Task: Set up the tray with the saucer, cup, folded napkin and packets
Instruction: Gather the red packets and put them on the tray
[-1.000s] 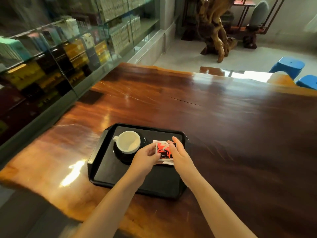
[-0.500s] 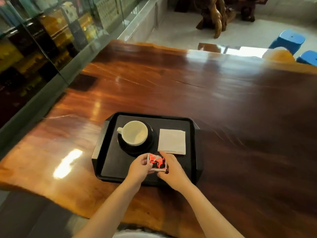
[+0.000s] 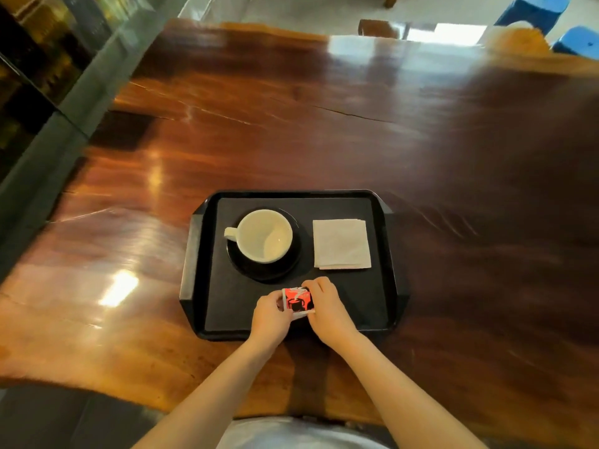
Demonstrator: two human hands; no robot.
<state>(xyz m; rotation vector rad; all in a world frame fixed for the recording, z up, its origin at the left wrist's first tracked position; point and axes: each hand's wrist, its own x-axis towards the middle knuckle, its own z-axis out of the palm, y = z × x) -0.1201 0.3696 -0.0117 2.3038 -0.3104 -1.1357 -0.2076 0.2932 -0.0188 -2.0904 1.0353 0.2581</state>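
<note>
A black tray [image 3: 382,286] lies on the wooden table near its front edge. On the tray's left half a white cup [image 3: 264,234] stands upright and empty on a black saucer [image 3: 285,270], handle to the left. A folded white napkin [image 3: 341,244] lies flat to the right of the saucer. Both hands hold red-and-black packets [image 3: 299,300] low over the tray's near middle. My left hand [image 3: 270,315] grips their left edge and my right hand [image 3: 327,311] grips the right edge. How many packets are in the stack is hidden.
The dark polished wooden table [image 3: 324,124] stretches far ahead and to the right. A glass display cabinet [image 3: 39,59] runs along the left side. Blue stools [image 3: 531,8] stand beyond the far right corner.
Both hands carried the packets off the napkin and toward me, down to the tray's near middle. The napkin is now uncovered. The camera tilted downward.
</note>
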